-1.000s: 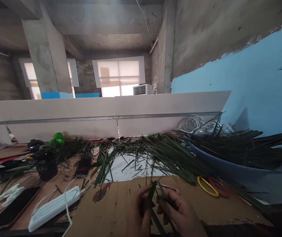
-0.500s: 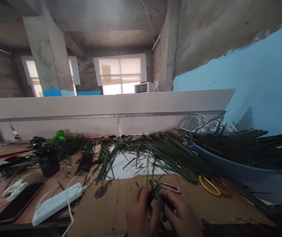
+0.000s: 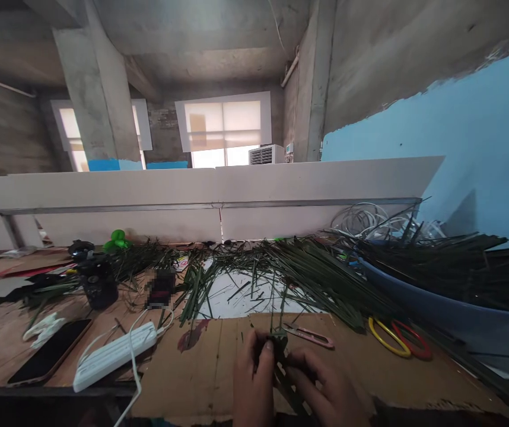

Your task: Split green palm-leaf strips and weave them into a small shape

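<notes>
My left hand [image 3: 254, 376] pinches a small folded piece of green leaf strips [image 3: 278, 340] between thumb and fingers, over the cardboard. Close beside it on the right, my right hand [image 3: 325, 382] has its fingers curled around a leaf strip [image 3: 290, 391] that runs down from the folded piece. Thin leaf ends stick up above my left fingertips. Just beyond my hands lies a slim tool with a pink loop handle [image 3: 321, 339]; its kind is hard to tell. My right fingertips are partly hidden.
Cardboard [image 3: 210, 379] covers the near table. Scissors with yellow and red handles [image 3: 390, 338] lie right. Long green leaves [image 3: 321, 279] spread behind; a blue basin [image 3: 428, 296] holds more. Left are a white power strip [image 3: 116, 356], a phone [image 3: 52, 353] and a black cup [image 3: 98, 284].
The folded leaf piece now shows more plainly above my left fingers, with thin ends standing up. My right hand has drawn slightly apart to the right. The view has shifted a little.
</notes>
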Demonstrator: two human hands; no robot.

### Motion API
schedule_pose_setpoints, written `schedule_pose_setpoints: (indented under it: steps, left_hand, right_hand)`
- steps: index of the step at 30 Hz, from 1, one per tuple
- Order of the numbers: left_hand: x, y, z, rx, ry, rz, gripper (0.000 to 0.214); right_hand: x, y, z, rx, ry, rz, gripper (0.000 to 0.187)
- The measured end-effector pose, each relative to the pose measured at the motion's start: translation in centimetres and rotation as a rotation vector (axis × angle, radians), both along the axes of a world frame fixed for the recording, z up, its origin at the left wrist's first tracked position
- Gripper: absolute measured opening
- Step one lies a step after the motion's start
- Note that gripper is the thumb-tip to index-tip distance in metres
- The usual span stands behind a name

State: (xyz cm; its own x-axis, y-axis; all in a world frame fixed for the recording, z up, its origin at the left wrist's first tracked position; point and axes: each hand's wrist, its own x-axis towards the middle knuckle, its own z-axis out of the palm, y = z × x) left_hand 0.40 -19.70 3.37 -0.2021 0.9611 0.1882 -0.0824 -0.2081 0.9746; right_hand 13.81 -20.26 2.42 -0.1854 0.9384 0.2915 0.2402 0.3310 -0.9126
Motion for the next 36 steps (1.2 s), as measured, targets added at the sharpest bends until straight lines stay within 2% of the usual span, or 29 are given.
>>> schedule_pose_setpoints:
  steps: [7, 14, 27, 36]
  left_hand:
    - [-0.3, 0.6, -0.5, -0.014, -0.191, -0.033, 0.014]
    - [-0.4, 0.4, 0.6, -0.012, -0.226, 0.011, 0.010]
    - [-0.6, 0.2, 2.0, -0.235, -0.330, -0.150, 0.024]
    - [-0.9, 0.8, 0.7, -0.177, -0.345, -0.248, 0.013]
  right_hand:
    - [-0.2, -0.3, 0.0, -0.042, 0.035, 0.036, 0.037]
    - [-0.2, -0.4, 0.2, -0.034, -0.006, 0.021, 0.034]
    - [0.1, -0.7, 0.7, -0.026, -0.026, 0.010, 0.039]
    - [0.4, -0.6, 0.9, -0.015, -0.024, -0.028, 0.039]
